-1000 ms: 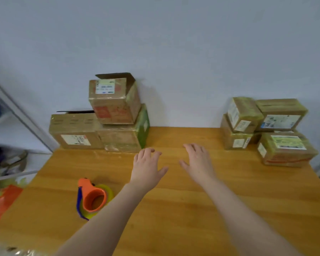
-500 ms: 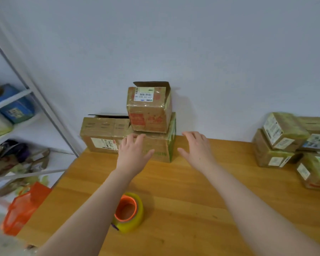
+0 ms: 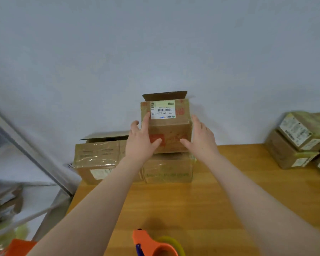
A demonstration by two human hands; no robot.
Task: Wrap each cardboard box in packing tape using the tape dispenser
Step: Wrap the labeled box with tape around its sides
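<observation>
A small cardboard box (image 3: 169, 126) with a white barcode label and a raised back flap sits on top of a lower box (image 3: 167, 169) at the back of the wooden table (image 3: 201, 204). My left hand (image 3: 139, 141) grips its left side, thumb across the front. My right hand (image 3: 201, 139) grips its right side, thumb on the front face. A third box (image 3: 98, 157) with an open flap lies to the left of the lower one. The orange tape dispenser (image 3: 155, 244) with a yellowish roll lies at the table's near edge.
A pile of taped boxes (image 3: 299, 141) stands at the table's far right. A white metal shelf (image 3: 26, 163) with clutter is to the left, beyond the table's edge. A grey wall (image 3: 155, 52) rises directly behind the boxes.
Both hands reached forward and closed round the sides of the top box. The view has shifted left, so the box stack now sits in the middle and the dispenser at the bottom.
</observation>
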